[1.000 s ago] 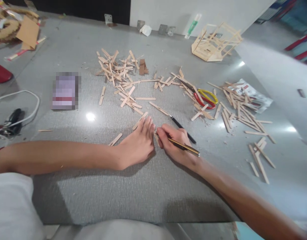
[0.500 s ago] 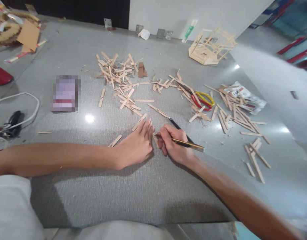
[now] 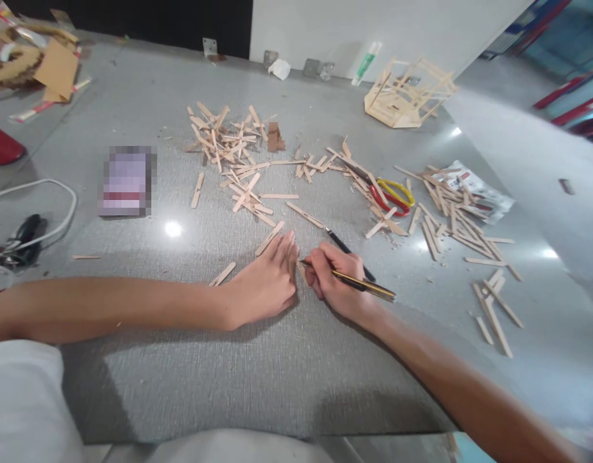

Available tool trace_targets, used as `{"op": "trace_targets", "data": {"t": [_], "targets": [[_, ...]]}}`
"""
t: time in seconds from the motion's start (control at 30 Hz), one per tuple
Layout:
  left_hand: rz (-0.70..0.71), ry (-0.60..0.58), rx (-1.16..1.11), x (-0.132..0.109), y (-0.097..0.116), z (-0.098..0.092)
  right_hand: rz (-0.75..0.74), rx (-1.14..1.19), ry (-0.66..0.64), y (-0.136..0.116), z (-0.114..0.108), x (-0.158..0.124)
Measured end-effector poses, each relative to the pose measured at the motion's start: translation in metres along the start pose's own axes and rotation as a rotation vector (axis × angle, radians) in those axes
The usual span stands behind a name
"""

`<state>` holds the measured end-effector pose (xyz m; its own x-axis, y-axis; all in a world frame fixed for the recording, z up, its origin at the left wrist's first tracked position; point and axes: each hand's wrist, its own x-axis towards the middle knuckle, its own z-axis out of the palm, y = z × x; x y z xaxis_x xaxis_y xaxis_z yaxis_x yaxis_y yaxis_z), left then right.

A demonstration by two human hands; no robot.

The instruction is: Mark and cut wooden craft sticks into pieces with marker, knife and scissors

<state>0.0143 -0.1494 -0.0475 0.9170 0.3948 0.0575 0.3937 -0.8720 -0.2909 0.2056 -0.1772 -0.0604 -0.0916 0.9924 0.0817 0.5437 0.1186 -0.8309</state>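
My left hand (image 3: 270,280) lies palm down on the table, its fingers held together and pressing on a small wooden craft stick (image 3: 301,269), which is mostly hidden between the two hands. In my right hand (image 3: 337,276) is a black-and-yellow pencil (image 3: 366,285), gripped in a writing hold with its point at the stick. Just behind that hand lies a black-handled craft knife (image 3: 342,244). Another craft stick (image 3: 269,238) rests by my left fingertips, and one more (image 3: 224,274) is partly under my left wrist.
A heap of craft sticks (image 3: 224,138) lies toward the back, with more sticks (image 3: 463,218) at right. Scissors with red and yellow handles (image 3: 395,196) sit among sticks. A stick-built frame (image 3: 402,96) stands at the back right. A blurred purple box (image 3: 125,180) and a cable (image 3: 31,186) are at left.
Almost nothing differs. My hands hold nearly the same place, with the pencil point shifted very slightly at the stick; the whole view has moved a little.
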Motion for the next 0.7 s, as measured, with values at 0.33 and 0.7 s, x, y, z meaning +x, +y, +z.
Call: {"op": "trace_targets", "data": {"t": [0.33,0.7], "targets": [[0.000,-0.021,0.007,0.000,0.000,-0.001,0.002,-0.046,-0.042,-0.010,-0.003,0.003],[0.005,0.005,-0.043,0.001,-0.003,0.001,-0.065,-0.122,-0.042,-0.015,-0.002,0.006]]}}
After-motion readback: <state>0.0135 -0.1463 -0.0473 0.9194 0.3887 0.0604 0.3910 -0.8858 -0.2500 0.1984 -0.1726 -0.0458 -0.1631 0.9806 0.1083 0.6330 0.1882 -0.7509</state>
